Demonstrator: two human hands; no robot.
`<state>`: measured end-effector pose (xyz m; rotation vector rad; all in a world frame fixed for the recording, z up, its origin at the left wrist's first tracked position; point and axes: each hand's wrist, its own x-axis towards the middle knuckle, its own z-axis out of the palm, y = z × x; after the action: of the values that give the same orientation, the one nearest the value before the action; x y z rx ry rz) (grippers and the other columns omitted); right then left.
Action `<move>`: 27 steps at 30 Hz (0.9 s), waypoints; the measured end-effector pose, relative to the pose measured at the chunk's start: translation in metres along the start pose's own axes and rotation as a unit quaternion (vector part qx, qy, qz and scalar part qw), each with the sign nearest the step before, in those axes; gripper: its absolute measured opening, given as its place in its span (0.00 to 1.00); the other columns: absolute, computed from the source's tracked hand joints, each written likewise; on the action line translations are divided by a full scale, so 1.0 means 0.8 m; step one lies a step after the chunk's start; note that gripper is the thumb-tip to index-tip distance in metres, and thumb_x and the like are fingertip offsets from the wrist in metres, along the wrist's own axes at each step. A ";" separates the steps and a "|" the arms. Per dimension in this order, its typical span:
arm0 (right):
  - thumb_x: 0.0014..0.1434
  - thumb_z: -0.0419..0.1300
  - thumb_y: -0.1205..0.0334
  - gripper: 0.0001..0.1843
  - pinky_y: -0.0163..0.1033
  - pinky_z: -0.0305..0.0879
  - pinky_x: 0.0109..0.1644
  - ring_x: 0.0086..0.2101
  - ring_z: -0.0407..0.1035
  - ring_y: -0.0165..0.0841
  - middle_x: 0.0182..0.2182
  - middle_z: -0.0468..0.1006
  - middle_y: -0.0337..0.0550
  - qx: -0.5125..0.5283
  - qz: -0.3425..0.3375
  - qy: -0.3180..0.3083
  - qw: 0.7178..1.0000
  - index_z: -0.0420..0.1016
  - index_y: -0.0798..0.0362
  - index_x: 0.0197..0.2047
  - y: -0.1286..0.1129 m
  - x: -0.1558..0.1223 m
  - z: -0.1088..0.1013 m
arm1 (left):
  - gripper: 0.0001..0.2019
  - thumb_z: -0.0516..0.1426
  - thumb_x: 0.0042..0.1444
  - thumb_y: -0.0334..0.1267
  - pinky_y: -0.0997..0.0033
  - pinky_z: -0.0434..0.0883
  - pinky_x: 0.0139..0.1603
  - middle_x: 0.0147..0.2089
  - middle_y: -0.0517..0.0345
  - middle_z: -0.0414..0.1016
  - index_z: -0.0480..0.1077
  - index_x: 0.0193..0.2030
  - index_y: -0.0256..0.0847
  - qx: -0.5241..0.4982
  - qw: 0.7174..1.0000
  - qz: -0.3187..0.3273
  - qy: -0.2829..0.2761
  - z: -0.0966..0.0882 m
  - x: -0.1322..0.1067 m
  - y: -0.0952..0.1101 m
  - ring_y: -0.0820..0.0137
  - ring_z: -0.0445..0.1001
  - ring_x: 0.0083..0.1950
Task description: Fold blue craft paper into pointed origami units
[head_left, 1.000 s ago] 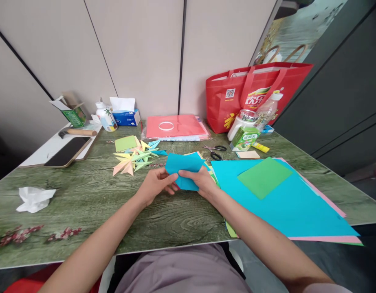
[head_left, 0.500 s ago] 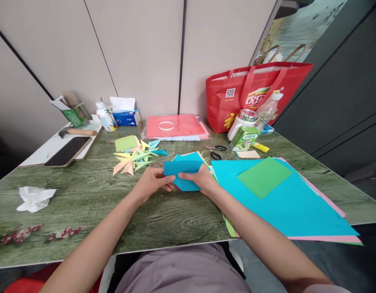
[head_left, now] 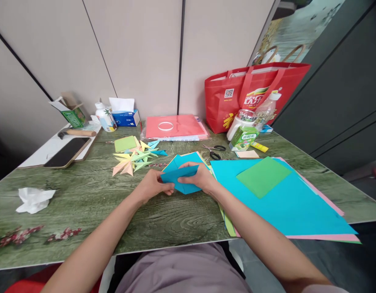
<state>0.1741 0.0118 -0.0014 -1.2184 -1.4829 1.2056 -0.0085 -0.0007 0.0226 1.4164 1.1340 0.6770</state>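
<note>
A piece of blue paper [head_left: 174, 174], creased and tilted, is held up between my two hands over the table. My left hand [head_left: 154, 186] pinches its left end, thumb in front. On the right end, my right hand [head_left: 198, 177] grips it with the thumb in front and fingers behind. Under and behind it lie more blue sheets [head_left: 188, 158] on a small stack, partly hidden by my hands. Folded pointed paper pieces [head_left: 137, 156] in yellow, green, peach and blue lie in a heap left of my hands.
Large blue sheets [head_left: 267, 207] with a green square [head_left: 264, 176] on top cover the right side. Black-handled scissors [head_left: 214, 152], a glue stick [head_left: 259, 147] and a red bag [head_left: 224, 101] stand or lie behind. A phone [head_left: 68, 151] and crumpled tissue [head_left: 35, 199] are left.
The blue paper has tipped from facing me nearly flat to a slanted, narrower view. My right fingers have shifted onto its upper edge; my left hand is slightly lower.
</note>
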 end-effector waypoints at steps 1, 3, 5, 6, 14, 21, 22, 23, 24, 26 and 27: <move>0.33 0.69 0.57 0.23 0.38 0.65 0.37 0.34 0.69 0.35 0.31 0.76 0.39 0.004 -0.009 0.008 1.000 0.74 0.54 0.36 0.000 0.000 0.000 | 0.07 0.64 0.38 0.37 0.71 0.72 0.27 0.21 0.56 0.76 0.73 0.21 0.35 -0.012 1.000 0.007 0.016 0.000 0.001 -0.001 0.70 0.73 0.22; 0.35 0.69 0.55 0.26 0.38 0.66 0.36 0.33 0.69 0.34 0.30 0.75 0.37 0.053 -0.016 0.030 0.998 0.72 0.52 0.40 0.001 0.002 0.001 | 0.08 0.65 0.37 0.37 0.70 0.72 0.27 0.21 0.57 0.75 0.73 0.22 0.35 -0.052 0.995 0.033 0.075 -0.001 0.004 -0.003 0.70 0.73 0.22; 0.34 0.69 0.56 0.32 0.38 0.67 0.35 0.29 0.70 0.32 0.28 0.74 0.34 0.136 -0.004 0.045 0.990 0.67 0.49 0.45 0.003 0.004 0.003 | 0.09 0.66 0.36 0.38 0.69 0.73 0.29 0.21 0.57 0.76 0.73 0.23 0.35 -0.102 0.981 0.063 0.151 -0.002 0.007 -0.004 0.69 0.73 0.22; 0.33 0.70 0.57 0.35 0.38 0.68 0.35 0.29 0.70 0.31 0.27 0.74 0.33 0.174 0.005 0.044 0.984 0.64 0.48 0.47 0.004 0.005 0.005 | 0.10 0.66 0.35 0.38 0.69 0.73 0.29 0.21 0.56 0.76 0.73 0.23 0.35 -0.126 0.972 0.073 0.182 -0.002 0.009 -0.005 0.69 0.73 0.22; 0.33 0.69 0.58 0.19 0.33 0.61 0.24 0.21 0.64 0.27 0.19 0.70 0.33 0.118 -0.007 0.049 0.992 0.62 0.53 0.23 0.006 -0.002 0.024 | 0.13 0.67 0.36 0.38 0.68 0.73 0.32 0.23 0.56 0.77 0.72 0.27 0.33 -0.177 0.962 0.098 0.182 0.019 0.010 -0.017 0.68 0.75 0.25; 0.38 0.63 0.62 0.15 0.30 0.52 0.18 0.16 0.57 0.23 0.13 0.63 0.31 0.037 -0.014 0.043 0.998 0.57 0.53 0.17 0.002 -0.001 0.025 | 0.13 0.67 0.35 0.38 0.68 0.73 0.31 0.25 0.56 0.77 0.72 0.27 0.34 -0.125 0.967 0.092 0.201 0.024 0.010 -0.018 0.66 0.75 0.25; 0.37 0.63 0.63 0.14 0.30 0.55 0.19 0.17 0.60 0.24 0.14 0.65 0.31 0.057 -0.005 0.047 0.997 0.58 0.53 0.19 0.000 -0.001 0.025 | 0.13 0.67 0.34 0.38 0.68 0.73 0.30 0.24 0.56 0.77 0.72 0.27 0.34 -0.126 0.967 0.090 0.204 0.023 0.010 -0.018 0.66 0.75 0.25; 0.37 0.63 0.64 0.13 0.31 0.60 0.20 0.18 0.64 0.27 0.14 0.66 0.30 0.085 0.007 0.051 0.995 0.59 0.52 0.22 -0.001 0.000 0.025 | 0.13 0.67 0.34 0.38 0.68 0.73 0.30 0.24 0.56 0.76 0.71 0.27 0.34 -0.129 0.966 0.089 0.205 0.022 0.010 -0.017 0.67 0.75 0.25; 0.37 0.63 0.64 0.15 0.33 0.64 0.22 0.19 0.67 0.30 0.15 0.68 0.30 0.114 0.018 0.054 0.992 0.60 0.51 0.26 -0.001 0.000 0.024 | 0.13 0.67 0.34 0.37 0.68 0.73 0.30 0.23 0.56 0.76 0.71 0.27 0.33 -0.133 0.965 0.089 0.206 0.022 0.010 -0.017 0.67 0.74 0.24; 0.37 0.64 0.64 0.20 0.37 0.69 0.26 0.23 0.72 0.34 0.17 0.71 0.30 0.158 0.030 0.051 0.986 0.59 0.50 0.33 -0.001 0.001 0.024 | 0.13 0.66 0.34 0.36 0.68 0.73 0.29 0.23 0.57 0.76 0.71 0.27 0.33 -0.143 0.963 0.097 0.209 0.020 0.011 -0.017 0.67 0.74 0.24; 0.37 0.64 0.64 0.22 0.39 0.70 0.28 0.24 0.73 0.36 0.17 0.73 0.30 0.168 0.030 0.046 0.984 0.58 0.50 0.35 0.000 0.001 0.023 | 0.13 0.66 0.35 0.36 0.68 0.73 0.29 0.23 0.57 0.76 0.71 0.27 0.33 -0.146 0.961 0.102 0.211 0.020 0.012 -0.017 0.67 0.74 0.24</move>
<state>0.1559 0.0099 -0.0048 -1.0781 -1.1271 1.3579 0.0057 -0.0001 0.0047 1.1708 1.1597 1.2871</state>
